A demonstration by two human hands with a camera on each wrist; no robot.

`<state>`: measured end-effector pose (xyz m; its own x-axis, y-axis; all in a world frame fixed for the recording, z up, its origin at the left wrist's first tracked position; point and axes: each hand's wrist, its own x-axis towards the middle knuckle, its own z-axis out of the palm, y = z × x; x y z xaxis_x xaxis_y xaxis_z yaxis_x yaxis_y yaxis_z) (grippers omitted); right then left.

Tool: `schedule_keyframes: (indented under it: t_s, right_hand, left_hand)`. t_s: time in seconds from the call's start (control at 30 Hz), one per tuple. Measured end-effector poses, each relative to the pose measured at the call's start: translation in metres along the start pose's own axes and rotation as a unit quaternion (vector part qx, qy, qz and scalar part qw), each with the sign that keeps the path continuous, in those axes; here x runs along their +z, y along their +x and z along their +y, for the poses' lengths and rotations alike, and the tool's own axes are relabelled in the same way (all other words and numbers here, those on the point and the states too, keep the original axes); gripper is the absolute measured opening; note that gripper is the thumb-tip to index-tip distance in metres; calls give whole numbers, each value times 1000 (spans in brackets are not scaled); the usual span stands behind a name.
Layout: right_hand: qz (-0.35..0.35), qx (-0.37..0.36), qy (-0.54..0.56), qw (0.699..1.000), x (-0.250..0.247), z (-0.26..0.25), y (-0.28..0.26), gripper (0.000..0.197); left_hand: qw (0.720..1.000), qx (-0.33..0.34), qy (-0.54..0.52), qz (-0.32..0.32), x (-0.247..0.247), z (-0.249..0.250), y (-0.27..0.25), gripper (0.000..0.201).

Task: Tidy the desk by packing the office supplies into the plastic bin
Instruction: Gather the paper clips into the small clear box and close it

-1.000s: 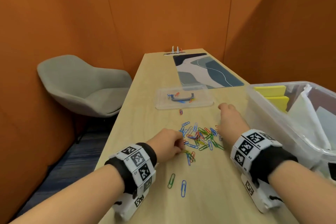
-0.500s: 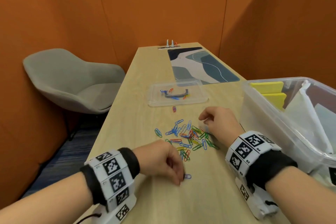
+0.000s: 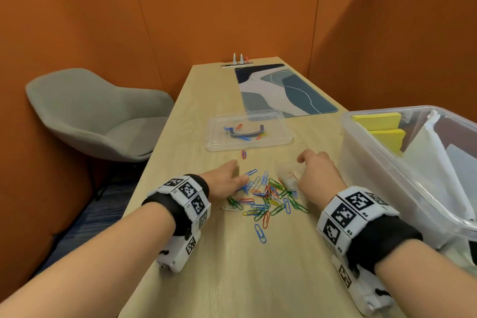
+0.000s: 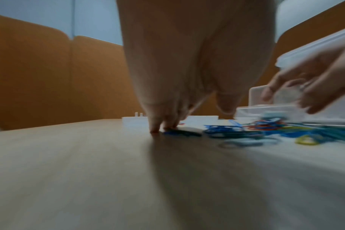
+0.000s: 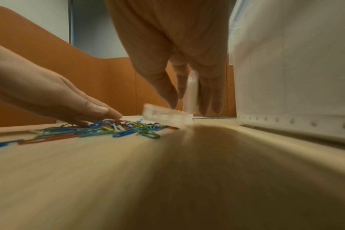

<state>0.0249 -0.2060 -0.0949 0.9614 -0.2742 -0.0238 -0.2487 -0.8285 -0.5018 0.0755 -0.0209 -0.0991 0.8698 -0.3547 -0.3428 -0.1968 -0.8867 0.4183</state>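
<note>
Several coloured paper clips (image 3: 265, 201) lie in a loose pile on the wooden desk (image 3: 232, 279). My left hand (image 3: 232, 178) lies flat at the pile's far left edge, straight fingertips (image 4: 158, 126) pressing on the desk and touching clips. My right hand (image 3: 309, 170) holds a small clear plastic box (image 3: 289, 178) at the pile's right edge. In the right wrist view this box (image 5: 167, 119) is tilted, its lid up between my fingers (image 5: 209, 96). The big clear plastic bin (image 3: 374, 175) stands to the right.
The bin's clear lid (image 3: 273, 134) lies beyond the pile with a few clips on it. Yellow note pads (image 3: 379, 121) and white sheets sit in the bin. A desk mat (image 3: 284, 90) lies farther back; a grey chair (image 3: 98, 116) stands left of the desk.
My left hand left the stray clip near the front and went forward to the pile's far left edge, fingers now straight. The right hand stays at the pile's right side.
</note>
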Motion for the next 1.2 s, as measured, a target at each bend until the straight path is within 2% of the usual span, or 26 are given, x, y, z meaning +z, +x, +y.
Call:
schedule_keyframes:
  t_s: [0.07,0.13,0.27,0.43,0.53,0.6,0.67,0.7,0.77,0.83,0.9,0.97,1.1,1.2]
  right_hand:
    - [31,8,7,999,-2,0,0,46]
    - [59,12,17,998,-4,-1,0,45]
    - [115,2,64,991,-4,-7,1,36]
    - [159,1,103,982,-2,-8,6,28]
    - [175,-14,124,977,-2,-11,13,26]
    - [179,-13,137,974,-1,-14,16,24]
    - [170,-2,145,975,-3,-16,18,23]
    - [161,7,148,976,-3,-17,19,26]
    - [142,17,153,978,-4,-16,19,36]
    - [138,11,157,978,-4,-15,17,41]
    - [135,-2,163,977,-4,-14,16,42]
    - [133,-6,173,976,-5,-14,15,44]
    - [144,12,180,973,-8,-14,16,41]
    - [163,8,174,971,-8,-14,15,39]
  left_hand:
    - [997,49,-5,-58,8,7,-1,64]
    - [995,74,-18,-66,10,8,1,65]
    - [996,65,-49,46,-7,3,22,58]
    - [999,40,6,31,-24,4,46,48]
    - [996,76,32,29,-25,8,44,37]
    - [993,109,-6,37,-20,8,40,29]
    - [988,124,-33,86,-18,4,36,22]
    - [983,121,-26,138,-21,0,38,20]
    - [965,84,3,250,-30,-13,45,21]
    - [957,8,16,288,-40,-29,55,28]
    - [969,-61,30,236,-44,-41,65,37]
    - [978,-94,37,183,-45,-48,71,39]
    - [967,-117,-4,226,-47,-47,67,31]
    - [959,-183,22,215,-45,-47,54,33]
